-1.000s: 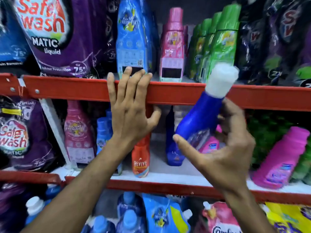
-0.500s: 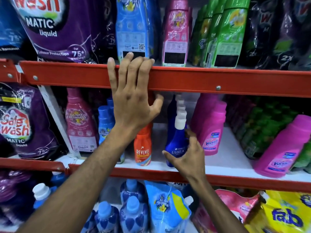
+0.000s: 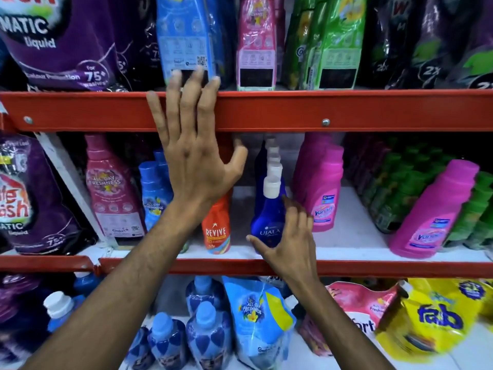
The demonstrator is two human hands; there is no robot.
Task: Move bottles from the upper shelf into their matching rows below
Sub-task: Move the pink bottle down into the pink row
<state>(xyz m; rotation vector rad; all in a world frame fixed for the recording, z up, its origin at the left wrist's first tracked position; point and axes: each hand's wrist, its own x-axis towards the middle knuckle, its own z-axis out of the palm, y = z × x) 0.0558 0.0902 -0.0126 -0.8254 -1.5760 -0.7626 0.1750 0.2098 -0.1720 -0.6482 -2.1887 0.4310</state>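
Note:
A dark blue Ujala bottle with a white cap stands upright at the front of a row of like bottles on the middle shelf. It sits between an orange Revive bottle and a pink Vanish bottle. My right hand is just in front of it, fingers spread, thumb by its lower left and fingertips by its right side, blurred. My left hand lies flat and spread against the red rail of the upper shelf, with its blurred fingertips over the foot of a blue pack.
The upper shelf also holds a pink bottle, green packs and purple pouches. The middle shelf has pink and blue freshener bottles at the left and another pink bottle at the right. Pouches and blue bottles fill the bottom shelf.
The blue bottle went from my right hand in mid-air down into its row on the middle shelf. My right hand has since loosened and drawn back a little. My left fingers have lifted.

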